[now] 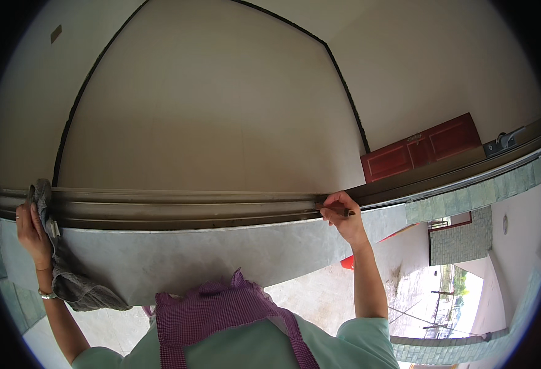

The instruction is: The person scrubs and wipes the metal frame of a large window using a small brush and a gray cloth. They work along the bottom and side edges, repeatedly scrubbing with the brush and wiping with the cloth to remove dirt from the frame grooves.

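Across the middle runs a metal sliding-window track with several grooves, above a grey stone sill. At its left end my left hand holds a dark grey cloth, which is bunched over the track and hangs down past the sill. At the track's right part, beside the upright frame, my right hand pinches a small thin object between thumb and fingers. Most of that object is hidden by the fingers, so its kind is unclear.
On the right, a dark metal sash frame carries a handle with a lock. Beyond the opening stand a pale wall and a red panelled door. A red object shows below the sill, near my right forearm.
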Motion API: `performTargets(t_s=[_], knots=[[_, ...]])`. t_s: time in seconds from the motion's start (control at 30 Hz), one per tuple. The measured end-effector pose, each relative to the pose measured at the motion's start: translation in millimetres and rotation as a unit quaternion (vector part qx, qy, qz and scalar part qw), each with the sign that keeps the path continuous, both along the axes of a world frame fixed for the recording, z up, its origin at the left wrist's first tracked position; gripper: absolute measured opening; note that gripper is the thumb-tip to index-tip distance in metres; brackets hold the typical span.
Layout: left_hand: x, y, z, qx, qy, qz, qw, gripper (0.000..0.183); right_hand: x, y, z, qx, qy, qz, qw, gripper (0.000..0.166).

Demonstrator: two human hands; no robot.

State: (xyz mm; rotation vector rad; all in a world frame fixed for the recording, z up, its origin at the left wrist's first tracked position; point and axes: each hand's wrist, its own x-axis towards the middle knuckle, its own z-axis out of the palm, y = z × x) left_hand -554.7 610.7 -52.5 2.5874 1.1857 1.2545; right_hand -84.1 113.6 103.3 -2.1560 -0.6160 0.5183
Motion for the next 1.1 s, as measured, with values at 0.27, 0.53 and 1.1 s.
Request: performTargets(t_s=[0.27,0.53,1.1], knots=[[-5,3,-5,0.001,-0.015,0.010,1.000,0.021,-12,-8,-28,0.127,-0.038,-0.082,0.988,0.010],[-5,-1,-2,-0.010,0.002,0.018,1.000,0.021,-13,5,-29,-0.109,-0.429,0.015,0.897,0.008],[-13,-1,-5,-0.027,0.000,0.032,0.999,0.024,-25,7,-42,-0.036,-0.189,-0.048,0.980,0.010]])
